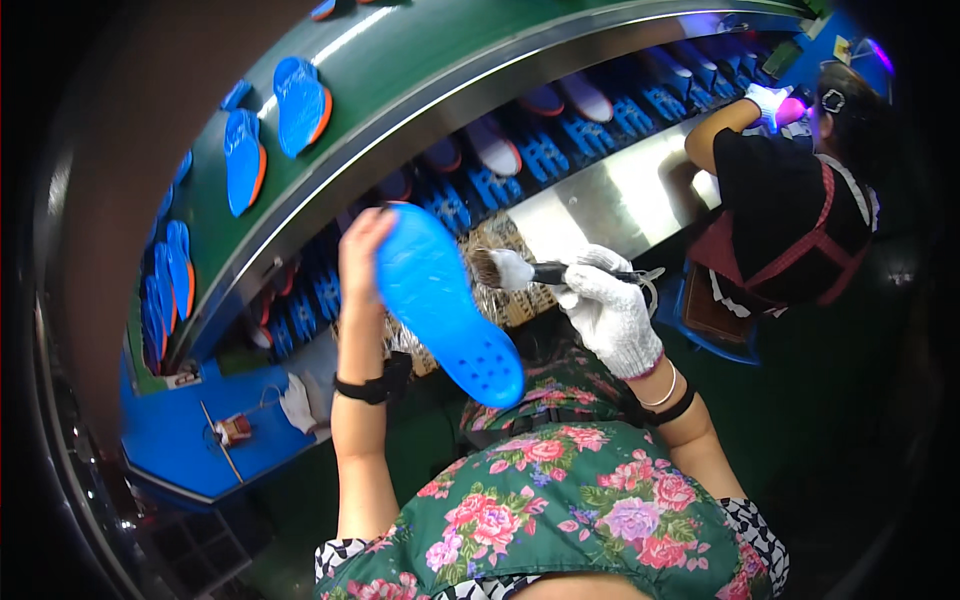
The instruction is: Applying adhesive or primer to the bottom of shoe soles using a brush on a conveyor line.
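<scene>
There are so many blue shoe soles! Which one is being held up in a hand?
The big blue sole gripped in the bare left hand. The other soles lie on the green belt, while the gloved right hand holds a brush beside it.

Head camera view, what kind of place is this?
Likely a shoe factory line: blue soles ride a green conveyor, and the left hand holds a blue sole near a brush.

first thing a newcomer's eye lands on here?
The bright blue shoe sole at centre, held up in the bare left hand, with the white-gloved right hand pointing a brush at it. Next, blue soles lying on the green conveyor belt curving overhead, and a co-worker at upper right.
</scene>
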The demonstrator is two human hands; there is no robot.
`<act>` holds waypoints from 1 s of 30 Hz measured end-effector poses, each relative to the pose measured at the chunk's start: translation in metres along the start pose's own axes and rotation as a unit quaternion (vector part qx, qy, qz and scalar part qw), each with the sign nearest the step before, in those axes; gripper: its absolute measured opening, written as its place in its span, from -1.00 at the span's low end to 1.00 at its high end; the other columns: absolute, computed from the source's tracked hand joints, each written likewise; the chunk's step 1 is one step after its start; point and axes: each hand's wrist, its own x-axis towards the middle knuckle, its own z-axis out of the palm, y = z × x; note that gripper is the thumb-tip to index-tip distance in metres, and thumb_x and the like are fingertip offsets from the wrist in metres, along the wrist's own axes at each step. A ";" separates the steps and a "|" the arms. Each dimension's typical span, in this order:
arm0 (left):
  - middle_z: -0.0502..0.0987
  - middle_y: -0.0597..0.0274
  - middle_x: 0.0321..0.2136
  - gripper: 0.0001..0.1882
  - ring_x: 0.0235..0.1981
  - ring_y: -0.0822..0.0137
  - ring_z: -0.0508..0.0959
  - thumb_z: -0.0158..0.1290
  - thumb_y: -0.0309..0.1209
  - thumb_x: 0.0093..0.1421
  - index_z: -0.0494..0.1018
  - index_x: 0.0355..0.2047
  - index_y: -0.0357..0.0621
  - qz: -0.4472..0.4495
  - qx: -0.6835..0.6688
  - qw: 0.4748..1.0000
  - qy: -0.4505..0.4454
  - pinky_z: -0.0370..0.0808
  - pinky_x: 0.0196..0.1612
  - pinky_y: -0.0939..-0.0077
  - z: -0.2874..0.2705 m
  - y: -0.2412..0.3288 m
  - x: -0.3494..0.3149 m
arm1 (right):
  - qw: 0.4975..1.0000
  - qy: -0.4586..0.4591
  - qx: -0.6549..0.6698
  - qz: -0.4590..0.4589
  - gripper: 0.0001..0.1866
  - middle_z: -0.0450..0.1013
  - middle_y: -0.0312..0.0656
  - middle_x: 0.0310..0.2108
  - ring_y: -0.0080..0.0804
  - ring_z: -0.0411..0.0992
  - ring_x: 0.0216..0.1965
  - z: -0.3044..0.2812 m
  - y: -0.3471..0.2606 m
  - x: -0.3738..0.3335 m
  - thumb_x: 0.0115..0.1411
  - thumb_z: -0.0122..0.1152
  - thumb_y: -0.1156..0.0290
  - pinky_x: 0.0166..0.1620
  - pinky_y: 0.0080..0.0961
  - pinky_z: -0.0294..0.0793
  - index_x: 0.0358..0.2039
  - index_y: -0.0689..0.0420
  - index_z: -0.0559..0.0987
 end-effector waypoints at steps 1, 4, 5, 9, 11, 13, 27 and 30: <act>0.58 0.36 -0.37 -0.78 -0.33 0.48 0.60 0.11 -0.32 0.31 0.58 -0.15 -0.19 -0.054 0.005 0.998 -0.035 0.56 -0.18 0.57 0.000 -0.030 -0.001 | 1.000 -0.007 -0.018 0.018 -0.87 0.57 -0.02 -0.18 -0.42 0.51 -0.29 0.003 0.005 0.001 0.20 0.14 0.69 -0.24 -0.56 0.54 -0.25 0.26 0.57; 0.63 0.18 -0.26 -0.68 -0.22 0.33 0.65 0.14 -0.23 0.29 0.56 -0.06 -0.17 -0.189 -0.155 0.969 -0.032 0.61 -0.08 0.42 0.048 -0.065 -0.020 | 0.993 -0.026 -0.115 -0.001 -0.74 0.61 -0.09 -0.12 -0.51 0.52 -0.26 -0.001 0.015 0.005 0.22 0.23 0.62 -0.19 -0.61 0.51 -0.07 0.32 0.64; 0.63 0.11 -0.19 -0.61 -0.18 0.24 0.65 0.10 -0.11 0.30 0.54 -0.04 -0.15 -0.222 -0.203 0.953 -0.027 0.61 -0.05 0.31 0.056 -0.065 -0.029 | 0.993 -0.022 -0.113 0.003 -0.74 0.61 -0.09 -0.12 -0.51 0.52 -0.26 0.002 0.016 0.006 0.22 0.23 0.62 -0.19 -0.61 0.51 -0.07 0.32 0.64; 0.39 -0.20 0.23 -0.05 0.17 0.00 0.52 -0.18 0.37 0.30 0.15 0.40 -0.14 -0.208 -0.477 0.841 -0.149 0.43 0.27 -0.05 0.080 -0.082 -0.080 | 0.971 0.007 -0.233 -0.057 -0.83 0.62 0.00 -0.16 -0.43 0.59 -0.24 0.013 0.010 0.002 0.13 0.30 0.68 -0.22 -0.59 0.55 -0.23 0.29 0.67; 0.34 -0.17 0.28 0.03 0.22 0.00 0.47 -0.29 0.46 0.26 0.08 0.43 -0.14 -0.210 -0.527 0.794 -0.217 0.40 0.29 -0.04 0.095 -0.086 -0.095 | 0.823 -0.072 -0.512 -0.234 -0.84 0.63 -0.02 -0.18 -0.41 0.60 -0.24 0.012 0.004 0.001 0.10 0.34 0.70 -0.19 -0.55 0.57 -0.27 0.30 0.67; 0.29 -0.14 0.32 0.11 0.26 0.00 0.42 -0.40 0.54 0.22 0.02 0.46 -0.13 -0.203 -0.572 0.746 -0.276 0.36 0.32 -0.04 0.101 -0.075 -0.099 | 0.752 -0.131 -0.577 -0.291 -0.82 0.64 -0.05 -0.24 -0.31 0.61 -0.26 0.012 -0.002 0.003 0.04 0.40 0.66 -0.17 -0.41 0.58 -0.29 0.23 0.70; 0.28 0.01 0.35 0.01 0.32 0.03 0.35 -0.33 0.46 0.29 0.07 0.45 -0.07 -0.231 -0.423 0.872 -0.079 0.24 0.39 -0.02 0.141 -0.022 -0.066 | 0.324 -0.302 -0.820 -0.362 -0.63 0.59 0.04 -0.07 -0.05 0.59 -0.10 0.025 -0.032 0.040 0.02 0.31 0.48 -0.08 -0.20 0.61 -0.09 0.20 0.65; 0.34 0.00 0.30 -0.02 0.28 0.03 0.40 -0.32 0.45 0.29 0.12 0.41 -0.09 -0.221 -0.387 0.893 -0.053 0.32 0.35 0.00 0.151 -0.025 -0.063 | 0.268 -0.314 -0.841 -0.351 -0.62 0.57 0.08 -0.08 -0.04 0.59 -0.12 0.017 -0.027 0.040 0.01 0.31 0.47 -0.10 -0.21 0.61 -0.10 0.24 0.64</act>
